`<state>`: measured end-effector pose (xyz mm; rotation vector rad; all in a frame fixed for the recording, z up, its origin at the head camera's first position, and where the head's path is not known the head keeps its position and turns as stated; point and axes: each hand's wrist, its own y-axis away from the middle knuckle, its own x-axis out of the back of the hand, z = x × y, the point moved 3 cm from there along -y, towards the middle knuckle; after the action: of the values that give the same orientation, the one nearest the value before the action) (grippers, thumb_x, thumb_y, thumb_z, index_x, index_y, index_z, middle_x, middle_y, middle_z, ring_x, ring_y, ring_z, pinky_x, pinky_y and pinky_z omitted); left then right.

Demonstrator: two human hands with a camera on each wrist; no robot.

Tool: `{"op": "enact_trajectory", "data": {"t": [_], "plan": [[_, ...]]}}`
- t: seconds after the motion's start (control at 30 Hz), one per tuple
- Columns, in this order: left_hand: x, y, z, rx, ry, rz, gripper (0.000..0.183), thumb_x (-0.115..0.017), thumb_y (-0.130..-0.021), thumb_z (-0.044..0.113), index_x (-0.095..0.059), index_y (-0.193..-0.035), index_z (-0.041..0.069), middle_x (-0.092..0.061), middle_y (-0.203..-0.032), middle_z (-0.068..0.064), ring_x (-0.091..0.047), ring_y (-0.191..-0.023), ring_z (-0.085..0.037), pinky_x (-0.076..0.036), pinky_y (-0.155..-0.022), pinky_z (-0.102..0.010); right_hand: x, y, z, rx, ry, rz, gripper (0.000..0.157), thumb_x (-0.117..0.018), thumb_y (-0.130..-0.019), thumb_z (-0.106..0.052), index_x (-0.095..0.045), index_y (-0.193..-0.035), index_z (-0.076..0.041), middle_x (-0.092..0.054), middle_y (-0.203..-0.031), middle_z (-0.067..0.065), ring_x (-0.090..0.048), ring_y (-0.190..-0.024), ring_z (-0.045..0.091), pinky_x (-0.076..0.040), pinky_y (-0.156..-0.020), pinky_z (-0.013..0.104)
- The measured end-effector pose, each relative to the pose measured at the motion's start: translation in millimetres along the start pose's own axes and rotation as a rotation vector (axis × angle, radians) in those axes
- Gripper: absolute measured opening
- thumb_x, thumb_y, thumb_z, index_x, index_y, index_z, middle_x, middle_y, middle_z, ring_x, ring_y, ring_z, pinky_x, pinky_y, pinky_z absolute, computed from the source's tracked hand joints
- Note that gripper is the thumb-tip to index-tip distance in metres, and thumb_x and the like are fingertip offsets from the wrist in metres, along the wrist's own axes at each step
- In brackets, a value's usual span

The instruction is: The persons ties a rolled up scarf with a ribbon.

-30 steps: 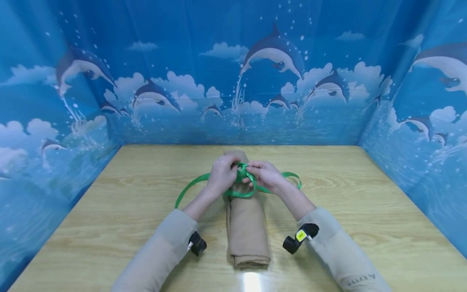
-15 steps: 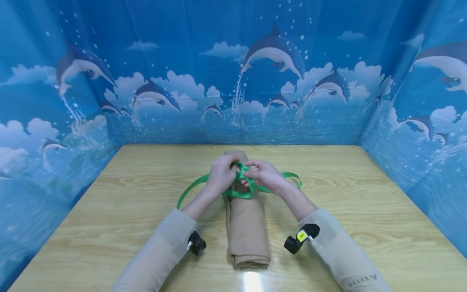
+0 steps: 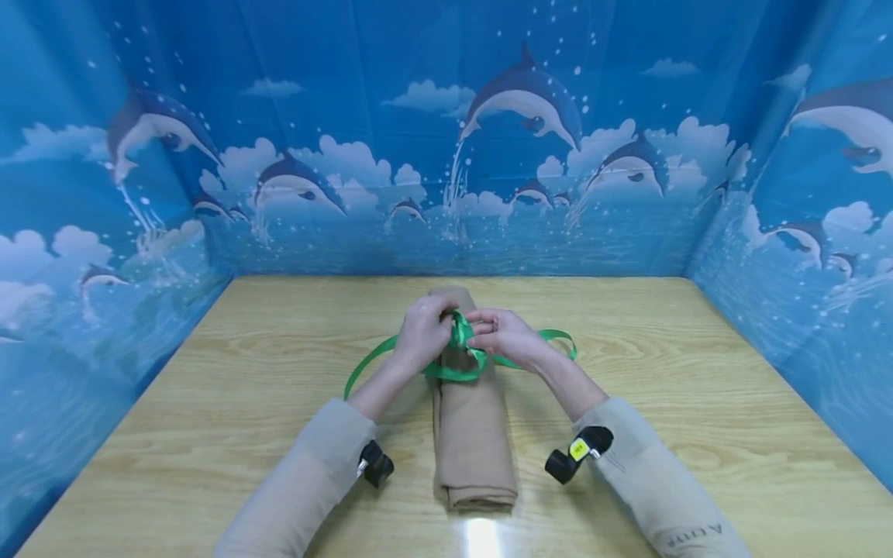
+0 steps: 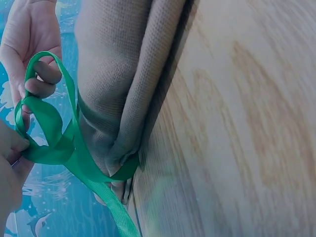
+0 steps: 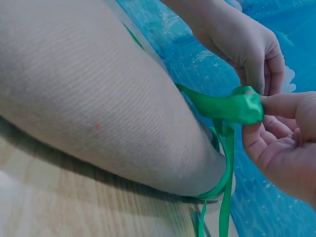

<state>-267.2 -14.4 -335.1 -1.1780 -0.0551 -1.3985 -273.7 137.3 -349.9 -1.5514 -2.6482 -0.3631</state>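
A rolled beige knit cloth (image 3: pixel 476 446) lies lengthwise on the table. Around its far part runs a green satin ribbon (image 3: pixel 452 375), looped and partly knotted on top. My left hand (image 3: pixel 424 333) pinches the ribbon just left of the knot. From the right, my right hand (image 3: pixel 508 339) holds a ribbon loop between thumb and fingers. In the left wrist view the green ribbon (image 4: pixel 47 118) forms loops between both hands. The right wrist view has a ribbon fold (image 5: pixel 242 107) at the right thumb and fingertips; the fingers partly hide the knot.
One ribbon tail (image 3: pixel 363 364) curves left over the wooden table (image 3: pixel 279 372), and another ribbon loop (image 3: pixel 561 337) lies to the right. A blue dolphin-print curtain (image 3: pixel 446 139) encloses the table's back and sides.
My right fingers have shifted slightly and drawn the ribbon; the large front loop has shrunk and flattened toward the knot. The left tail has moved a little to the right. The cloth stays put.
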Motion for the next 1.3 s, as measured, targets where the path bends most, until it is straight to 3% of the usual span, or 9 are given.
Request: {"op": "enact_trajectory", "data": {"t": [0.17,0.37,0.67,0.93,1.17,1.3], "plan": [[0.1,-1.0,2.0,-0.01,0.003,-0.021,0.019,-0.059,-0.079,-0.011,-0.068,-0.093,-0.001,-0.068,-0.088,-0.013,-0.063,-0.081,-0.025,-0.053,-0.07,-0.033,2.1,0,-4,0.047,0.015,0.014,0.039,-0.048,-0.09,0.004,-0.047,-0.128,0.008,-0.067,-0.098,0.011,-0.063,-0.085,0.009,-0.05,-0.073,0.022],[-0.8,-3.0,2.6,-0.006,0.005,-0.051,0.018,-0.06,-0.081,-0.008,-0.069,-0.093,0.0,-0.068,-0.088,-0.011,-0.063,-0.082,-0.024,-0.053,-0.072,-0.032,3.3,1,-5,0.043,0.009,0.025,0.031,-0.044,-0.09,0.004,-0.054,-0.119,0.01,-0.065,-0.102,0.022,-0.061,-0.08,0.012,-0.049,-0.067,0.021],[-2.3,-5.4,3.2,-0.01,-0.02,-0.089,0.016,-0.062,-0.08,-0.007,-0.068,-0.092,0.002,-0.067,-0.087,-0.01,-0.063,-0.082,-0.024,-0.053,-0.072,-0.033,8.8,-3,-5,0.022,0.018,0.136,0.03,-0.044,-0.092,-0.001,-0.055,-0.12,0.007,-0.066,-0.097,0.006,-0.063,-0.085,0.016,-0.051,-0.075,0.027],[-3.8,-7.6,5.9,0.009,-0.001,-0.096,0.026,-0.06,-0.08,-0.009,-0.062,-0.105,0.0,-0.067,-0.093,-0.013,-0.065,-0.086,-0.026,-0.054,-0.074,-0.034,14.1,-5,-5,0.031,0.01,0.21,0.019,-0.046,-0.092,0.0,-0.059,-0.104,0.007,-0.062,-0.078,0.003,-0.051,-0.062,0.01,-0.041,-0.061,0.024],[-7.8,-3.2,5.0,0.013,0.011,-0.102,0.026,-0.059,-0.081,-0.01,-0.063,-0.105,-0.001,-0.067,-0.094,-0.014,-0.065,-0.087,-0.026,-0.054,-0.075,-0.034,13.2,-3,2,0.01,-0.005,0.198,0.018,-0.048,-0.092,0.001,-0.06,-0.105,0.007,-0.061,-0.076,0.003,-0.055,-0.068,0.014,-0.046,-0.064,0.025],[-8.9,-4.1,2.6,-0.013,0.005,-0.069,0.026,-0.061,-0.079,-0.011,-0.063,-0.103,-0.001,-0.067,-0.092,-0.014,-0.064,-0.085,-0.026,-0.054,-0.075,-0.035,14.4,-1,0,0.008,0.007,0.172,0.022,-0.051,-0.092,0.0,-0.059,-0.111,0.007,-0.061,-0.077,0.003,-0.057,-0.071,0.014,-0.048,-0.064,0.024]]}}
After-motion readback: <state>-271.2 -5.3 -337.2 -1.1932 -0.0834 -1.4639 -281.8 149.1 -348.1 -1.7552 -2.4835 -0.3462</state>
